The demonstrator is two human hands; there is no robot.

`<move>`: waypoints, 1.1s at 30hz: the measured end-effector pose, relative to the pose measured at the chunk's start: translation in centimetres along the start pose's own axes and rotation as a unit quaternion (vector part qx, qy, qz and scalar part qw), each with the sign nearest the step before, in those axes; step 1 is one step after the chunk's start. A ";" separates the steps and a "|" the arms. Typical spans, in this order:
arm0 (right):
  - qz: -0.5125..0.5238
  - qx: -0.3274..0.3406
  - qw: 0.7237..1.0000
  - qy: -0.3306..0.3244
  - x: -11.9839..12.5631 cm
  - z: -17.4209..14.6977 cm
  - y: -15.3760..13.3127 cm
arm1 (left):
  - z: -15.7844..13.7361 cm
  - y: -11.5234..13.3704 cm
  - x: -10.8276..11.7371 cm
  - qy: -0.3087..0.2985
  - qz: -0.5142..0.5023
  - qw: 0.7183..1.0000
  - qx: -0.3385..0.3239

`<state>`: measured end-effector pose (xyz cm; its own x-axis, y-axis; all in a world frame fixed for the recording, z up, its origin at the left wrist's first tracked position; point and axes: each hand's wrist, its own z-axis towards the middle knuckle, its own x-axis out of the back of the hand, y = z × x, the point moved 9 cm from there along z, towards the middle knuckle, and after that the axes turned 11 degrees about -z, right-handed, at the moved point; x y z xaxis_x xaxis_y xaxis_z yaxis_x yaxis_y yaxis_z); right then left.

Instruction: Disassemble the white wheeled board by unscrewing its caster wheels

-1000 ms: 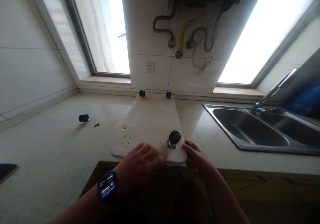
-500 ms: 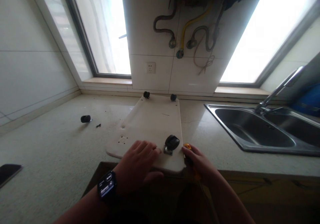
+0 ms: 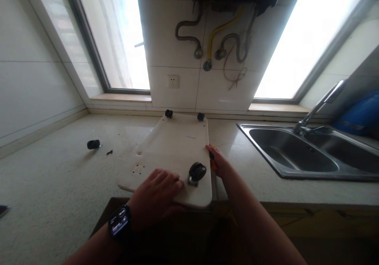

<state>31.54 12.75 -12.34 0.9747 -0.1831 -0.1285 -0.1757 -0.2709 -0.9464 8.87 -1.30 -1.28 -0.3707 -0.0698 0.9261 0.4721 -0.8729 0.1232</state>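
A white board [image 3: 180, 146] with rounded corners lies on the counter, its front end reaching the counter's edge. Black caster wheels stand up from it: one [image 3: 197, 172] at the near right corner, and two, a left one [image 3: 168, 114] and a right one [image 3: 200, 116], at the far end. Small holes show at its near left corner. My left hand [image 3: 158, 186] is closed over the front edge, fingers on top beside the near caster. Against the right edge, my right hand [image 3: 217, 160] grips a tool with an orange-and-black handle [image 3: 213, 164]; its working end is hidden.
A loose black caster [image 3: 93, 144] and a small dark piece [image 3: 109, 152] lie on the counter [image 3: 68, 186] at left. The steel sink [image 3: 284, 174] with its faucet [image 3: 319, 105] is at right. Hoses [image 3: 217, 32] hang on the tiled wall behind.
My right hand has moved away from me along the board's right edge with the tool. My left hand stays on the board. The whole view has shifted slightly.
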 end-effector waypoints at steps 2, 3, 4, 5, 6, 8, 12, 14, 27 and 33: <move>-0.007 0.000 1.000 -0.006 -0.3 0.1 0.2 | 0.0 -0.3 0.0 -0.002 -0.001 1.000 -0.006; -0.010 0.001 1.000 -0.006 -0.3 0.2 0.2 | -0.1 -0.5 0.0 -0.003 -0.001 1.000 -0.007; -0.013 0.004 1.000 -0.004 -0.3 0.2 0.3 | -0.1 -0.7 0.0 -0.005 -0.003 1.000 -0.008; -0.015 0.007 1.000 0.000 -0.3 0.2 0.2 | -0.1 -0.9 0.1 -0.005 -0.005 1.000 -0.009; -0.016 0.012 1.000 0.006 -0.2 0.2 0.2 | -0.2 -1.0 0.1 -0.004 -0.007 1.000 -0.011; -0.017 0.020 0.999 0.022 0.1 0.2 0.0 | -0.2 -1.3 0.3 -0.002 -0.013 1.000 -0.015; -0.010 0.027 0.998 0.050 0.2 -0.3 -0.2 | -0.4 -1.8 0.7 0.008 -0.018 1.000 -0.021; -0.002 0.029 0.998 0.062 0.1 -0.9 -0.3 | -0.5 -1.9 0.8 0.014 -0.018 0.999 -0.027; 0.050 0.035 0.980 0.189 2.6 -8.4 0.3 | -2.1 -3.0 0.8 0.095 -0.013 0.993 -0.067; 0.029 0.038 0.966 0.255 4.0 -10.6 0.7 | -2.1 -4.7 0.5 0.091 -0.026 0.995 -0.030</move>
<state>33.85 1.77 -10.36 0.7651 -0.6428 -0.0381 -0.1985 -0.1792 -0.9636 4.84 1.76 -2.17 -0.5342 -0.1051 0.8388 0.4022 -0.9044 0.1429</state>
